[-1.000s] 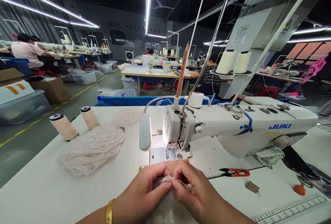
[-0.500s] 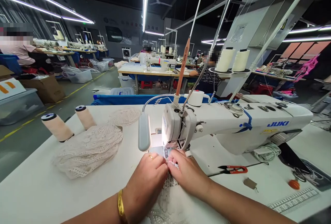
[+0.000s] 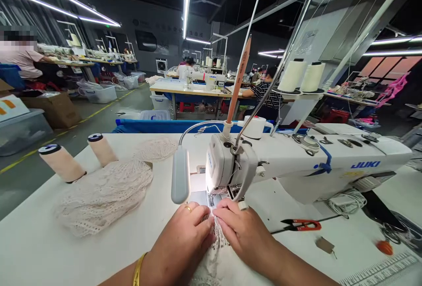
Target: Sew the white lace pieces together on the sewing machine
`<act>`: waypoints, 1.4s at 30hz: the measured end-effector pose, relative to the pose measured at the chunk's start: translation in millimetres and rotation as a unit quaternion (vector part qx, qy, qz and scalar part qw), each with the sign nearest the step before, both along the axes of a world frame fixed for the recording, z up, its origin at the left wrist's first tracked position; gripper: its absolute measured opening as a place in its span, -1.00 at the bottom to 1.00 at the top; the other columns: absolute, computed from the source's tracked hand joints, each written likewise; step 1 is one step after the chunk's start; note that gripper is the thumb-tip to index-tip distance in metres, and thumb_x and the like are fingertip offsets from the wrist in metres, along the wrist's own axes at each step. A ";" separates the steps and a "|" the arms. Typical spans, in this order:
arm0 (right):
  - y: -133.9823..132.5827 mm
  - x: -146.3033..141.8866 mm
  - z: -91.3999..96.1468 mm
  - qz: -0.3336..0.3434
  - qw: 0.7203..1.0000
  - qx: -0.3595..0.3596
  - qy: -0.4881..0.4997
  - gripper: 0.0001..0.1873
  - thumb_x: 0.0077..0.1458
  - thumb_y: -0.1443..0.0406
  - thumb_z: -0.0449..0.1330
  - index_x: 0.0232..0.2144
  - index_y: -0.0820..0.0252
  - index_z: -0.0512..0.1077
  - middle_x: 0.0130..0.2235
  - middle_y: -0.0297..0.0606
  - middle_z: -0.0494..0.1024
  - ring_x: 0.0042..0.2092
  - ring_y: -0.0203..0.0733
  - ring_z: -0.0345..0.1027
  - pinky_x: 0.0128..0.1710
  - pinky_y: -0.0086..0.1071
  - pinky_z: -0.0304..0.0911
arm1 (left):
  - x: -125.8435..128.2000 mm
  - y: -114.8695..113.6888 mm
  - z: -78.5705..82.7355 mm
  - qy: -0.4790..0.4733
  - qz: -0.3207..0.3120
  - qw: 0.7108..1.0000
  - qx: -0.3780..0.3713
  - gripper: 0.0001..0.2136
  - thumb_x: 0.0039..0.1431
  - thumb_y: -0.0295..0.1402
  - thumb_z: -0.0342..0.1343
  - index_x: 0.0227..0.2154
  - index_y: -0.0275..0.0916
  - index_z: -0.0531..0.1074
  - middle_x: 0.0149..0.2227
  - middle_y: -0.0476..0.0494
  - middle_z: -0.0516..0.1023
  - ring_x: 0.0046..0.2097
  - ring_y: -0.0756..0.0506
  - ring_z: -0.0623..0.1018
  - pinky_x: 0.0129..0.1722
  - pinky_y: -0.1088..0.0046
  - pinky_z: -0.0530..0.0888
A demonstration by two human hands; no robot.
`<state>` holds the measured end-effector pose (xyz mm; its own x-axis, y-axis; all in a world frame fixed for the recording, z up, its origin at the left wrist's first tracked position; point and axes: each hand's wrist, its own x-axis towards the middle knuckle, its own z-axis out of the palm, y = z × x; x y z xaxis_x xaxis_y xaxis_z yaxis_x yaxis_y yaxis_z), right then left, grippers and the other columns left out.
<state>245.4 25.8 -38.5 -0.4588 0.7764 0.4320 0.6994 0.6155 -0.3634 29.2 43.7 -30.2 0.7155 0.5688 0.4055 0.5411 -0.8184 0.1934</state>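
- The lace (image 3: pixel 217 240) lies on the table (image 3: pixel 36 246), short of its middle, its far end just before the foot (image 3: pixel 211 198) of the machine (image 3: pixel 286 154).
- The left hand (image 3: pixel 184 237) has thumb and fingers together, clamped on the left side of the lace.
- The right hand (image 3: pixel 249 237) has thumb and fingertips pinched on the right side; the two hands' fingertips almost meet.
- A lamp (image 3: pixel 180 176) hangs just left of the machine's head, beyond the left hand.
- A pile of lace fabric (image 3: pixel 105 198) lies toward the table's left edge, with two cones (image 3: pixel 62 163) leaning along that edge.
- Snips (image 3: pixel 301 225) lie right of the right hand, a tag (image 3: pixel 325 245) near them.
- A ruler (image 3: pixel 382 270) lies toward the near right corner.
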 end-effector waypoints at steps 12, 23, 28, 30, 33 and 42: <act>6.5 3.3 -4.4 -0.061 0.997 0.039 -0.013 -0.76 0.27 0.47 0.12 -0.20 0.10 0.53 -0.08 -0.13 0.62 -0.08 0.05 0.50 -0.11 -0.15 0.50 | 4.4 0.0 -2.9 0.001 0.020 0.998 0.065 -0.87 0.27 -0.48 0.22 -0.13 -0.24 0.48 -0.08 -0.29 0.63 -0.17 -0.28 0.61 -0.25 0.13 0.66; 11.2 2.8 -6.6 -0.067 0.997 0.044 -0.019 -0.70 0.25 0.47 0.12 -0.12 0.12 0.59 -0.08 -0.09 0.63 -0.07 0.07 0.52 -0.13 -0.12 0.52 | 6.0 -1.0 -4.1 0.019 0.026 0.998 0.055 -0.82 0.28 -0.50 0.20 -0.08 -0.29 0.52 -0.02 -0.31 0.64 -0.13 -0.29 0.61 -0.17 0.06 0.69; 10.1 2.9 -6.6 -0.070 0.997 0.035 -0.023 -0.66 0.26 0.47 0.10 -0.08 0.11 0.59 -0.07 -0.09 0.63 -0.07 0.05 0.52 -0.10 -0.13 0.51 | 5.8 -2.6 0.0 0.028 0.035 0.998 0.034 -0.83 0.30 -0.50 0.17 -0.07 -0.27 0.52 -0.05 -0.27 0.64 -0.15 -0.26 0.59 -0.18 0.09 0.68; 10.0 2.9 -6.1 -0.072 0.997 0.031 -0.025 -0.67 0.26 0.47 0.09 -0.10 0.11 0.59 -0.08 -0.09 0.63 -0.07 0.04 0.52 -0.10 -0.14 0.50 | 5.8 -2.6 0.4 0.027 0.033 0.999 0.031 -0.83 0.32 -0.50 0.14 -0.07 -0.28 0.52 -0.06 -0.27 0.63 -0.15 -0.26 0.58 -0.19 0.09 0.67; 10.9 2.2 -5.2 -0.074 0.996 0.033 -0.027 -0.70 0.26 0.47 0.10 -0.15 0.11 0.59 -0.07 -0.10 0.64 -0.06 0.04 0.52 -0.10 -0.15 0.49 | 6.3 -2.1 -1.5 0.026 0.030 0.999 0.030 -0.83 0.35 -0.49 0.11 -0.06 -0.29 0.53 -0.04 -0.29 0.63 -0.15 -0.27 0.56 -0.18 0.08 0.66; 2.1 8.4 4.3 -0.063 0.996 0.038 -0.058 -0.74 0.30 0.45 0.10 -0.14 0.11 0.56 -0.01 -0.12 0.65 -0.07 0.03 0.53 -0.14 -0.19 0.47 | -4.8 -2.9 27.2 0.050 0.016 0.996 -0.075 -0.77 0.23 -0.31 0.36 -0.08 -0.19 0.55 0.00 -0.23 0.61 -0.04 -0.29 0.55 -0.01 0.05 0.58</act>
<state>253.8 27.8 -34.2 -0.4094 0.7984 0.4415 0.8073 0.5424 -0.2324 24.5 40.8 -3.1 0.7284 0.6413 0.2413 0.5897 -0.7661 0.2558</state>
